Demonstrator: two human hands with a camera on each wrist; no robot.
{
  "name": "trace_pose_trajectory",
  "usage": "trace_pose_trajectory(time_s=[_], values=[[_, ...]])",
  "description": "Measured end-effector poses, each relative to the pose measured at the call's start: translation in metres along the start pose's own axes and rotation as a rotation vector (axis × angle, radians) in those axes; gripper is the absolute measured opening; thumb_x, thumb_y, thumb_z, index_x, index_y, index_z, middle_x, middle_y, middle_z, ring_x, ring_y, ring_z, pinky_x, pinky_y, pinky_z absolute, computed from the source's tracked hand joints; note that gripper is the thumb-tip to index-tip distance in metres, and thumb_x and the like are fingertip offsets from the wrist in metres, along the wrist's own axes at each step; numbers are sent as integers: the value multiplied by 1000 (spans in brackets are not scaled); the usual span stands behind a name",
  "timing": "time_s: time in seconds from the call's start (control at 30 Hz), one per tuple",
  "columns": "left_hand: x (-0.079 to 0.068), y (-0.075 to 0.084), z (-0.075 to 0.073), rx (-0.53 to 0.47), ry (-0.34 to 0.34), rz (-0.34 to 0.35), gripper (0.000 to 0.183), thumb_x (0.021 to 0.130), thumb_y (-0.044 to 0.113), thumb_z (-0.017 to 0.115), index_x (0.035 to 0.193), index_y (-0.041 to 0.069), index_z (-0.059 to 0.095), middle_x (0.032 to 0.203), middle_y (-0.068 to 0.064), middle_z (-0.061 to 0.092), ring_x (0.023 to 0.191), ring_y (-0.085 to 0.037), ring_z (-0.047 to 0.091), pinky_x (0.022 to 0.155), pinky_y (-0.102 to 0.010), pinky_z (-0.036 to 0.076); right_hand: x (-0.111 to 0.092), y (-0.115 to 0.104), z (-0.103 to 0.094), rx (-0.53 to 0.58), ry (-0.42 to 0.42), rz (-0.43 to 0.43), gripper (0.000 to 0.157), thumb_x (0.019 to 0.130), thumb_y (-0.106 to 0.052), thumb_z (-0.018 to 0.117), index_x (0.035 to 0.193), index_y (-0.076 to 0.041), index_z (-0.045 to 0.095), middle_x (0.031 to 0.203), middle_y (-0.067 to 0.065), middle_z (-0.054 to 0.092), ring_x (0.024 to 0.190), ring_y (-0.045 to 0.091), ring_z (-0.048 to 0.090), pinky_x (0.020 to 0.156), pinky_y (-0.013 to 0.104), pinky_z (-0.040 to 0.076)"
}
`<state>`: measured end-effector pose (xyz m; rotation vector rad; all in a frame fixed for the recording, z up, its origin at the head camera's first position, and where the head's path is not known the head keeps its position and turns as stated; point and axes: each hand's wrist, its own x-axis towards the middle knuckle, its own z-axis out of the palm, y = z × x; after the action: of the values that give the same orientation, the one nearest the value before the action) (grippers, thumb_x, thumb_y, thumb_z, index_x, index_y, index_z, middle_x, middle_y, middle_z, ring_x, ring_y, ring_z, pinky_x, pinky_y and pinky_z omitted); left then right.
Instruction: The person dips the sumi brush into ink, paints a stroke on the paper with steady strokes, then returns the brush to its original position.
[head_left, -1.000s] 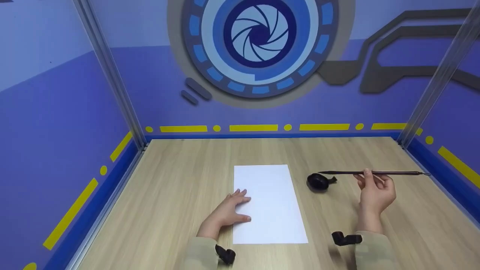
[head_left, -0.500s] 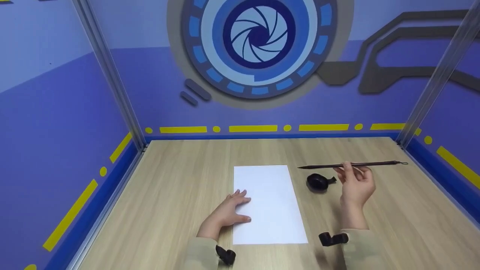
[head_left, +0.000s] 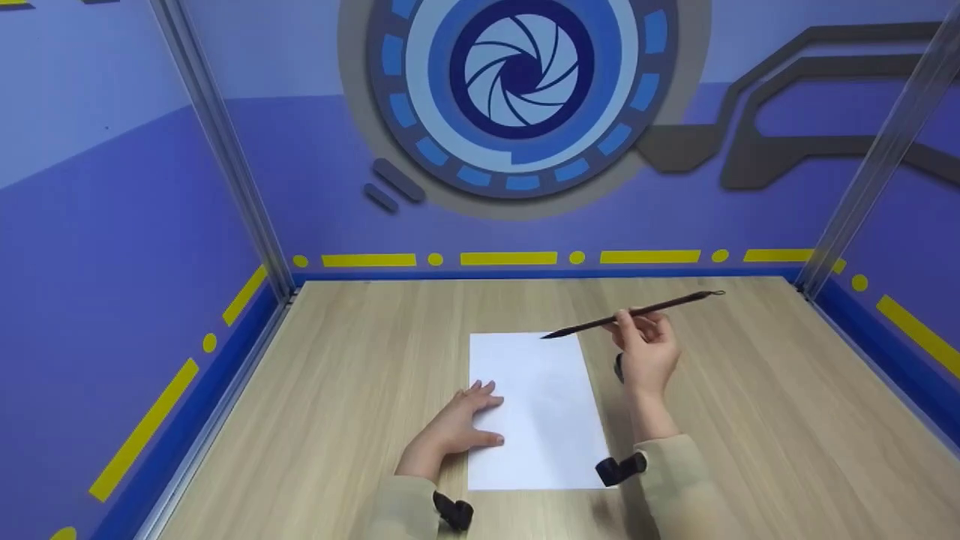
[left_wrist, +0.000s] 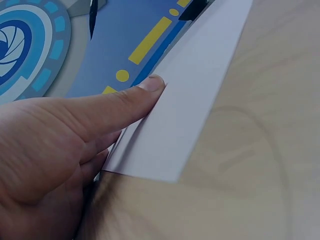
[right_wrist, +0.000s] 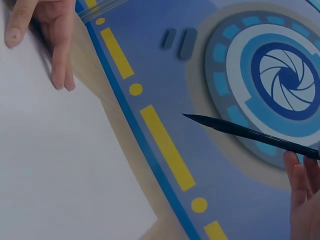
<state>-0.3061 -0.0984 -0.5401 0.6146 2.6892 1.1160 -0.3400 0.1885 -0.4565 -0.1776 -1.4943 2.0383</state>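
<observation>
My right hand (head_left: 649, 354) pinches a dark writing brush (head_left: 664, 305) between thumb and fingers near the middle of its handle. The brush slants, with its pointed tip over the far edge of a white paper sheet (head_left: 536, 420) and its looped end up to the right. In the right wrist view the brush (right_wrist: 240, 131) points left, above the paper (right_wrist: 60, 160). My left hand (head_left: 454, 424) rests on the sheet's left edge, fingers and thumb spread. The left wrist view shows its thumb lying along the paper (left_wrist: 175, 120).
A small black round object (head_left: 619, 368) stands on the wooden table (head_left: 360, 360), mostly hidden behind my right hand. Blue-purple panels (head_left: 285, 180) with metal corner posts enclose the table at the back and both sides.
My right hand has moved left with the brush, from beside the black object to over the paper's far right corner, and the brush has tilted. The left hand stays still.
</observation>
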Motion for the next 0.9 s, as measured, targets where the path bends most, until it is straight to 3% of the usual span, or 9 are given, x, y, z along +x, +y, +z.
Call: trace_pose_trajectory(time_s=[0.2, 0.43, 0.73, 0.9], values=[[0, 0, 2, 1, -10, -3, 67, 85, 25, 84, 144, 6, 58, 166, -12, 39, 159, -36, 25, 133, -56, 16, -7, 9, 20, -90, -65, -38, 19, 94, -9, 75, 105, 1, 63, 82, -9, 72, 71, 5, 75, 69, 22, 65], [0, -1, 2, 20, -3, 4, 67, 85, 24, 84, 144, 7, 58, 166, -12, 39, 158, -36, 25, 132, -57, 16, -15, 23, 39, -122, -115, -57, 19, 91, -4, 76, 102, 6, 64, 79, -9, 73, 67, 4, 73, 63, 17, 62], [1, -3, 1, 23, -3, 27, 66, 86, 25, 83, 144, 5, 58, 165, -12, 39, 158, -36, 26, 133, -55, 15, -29, 38, 54, -181, -186, -68, 23, 91, -2, 75, 107, 10, 64, 89, 14, 76, 66, 4, 73, 61, 17, 61], [1, -3, 0, 30, -1, 41, 66, 86, 25, 83, 143, 4, 59, 164, -14, 40, 158, -37, 26, 132, -56, 16, -33, 46, 59, -226, -214, -88, 20, 91, -3, 76, 105, 7, 66, 90, 16, 76, 67, 5, 73, 62, 16, 61]])
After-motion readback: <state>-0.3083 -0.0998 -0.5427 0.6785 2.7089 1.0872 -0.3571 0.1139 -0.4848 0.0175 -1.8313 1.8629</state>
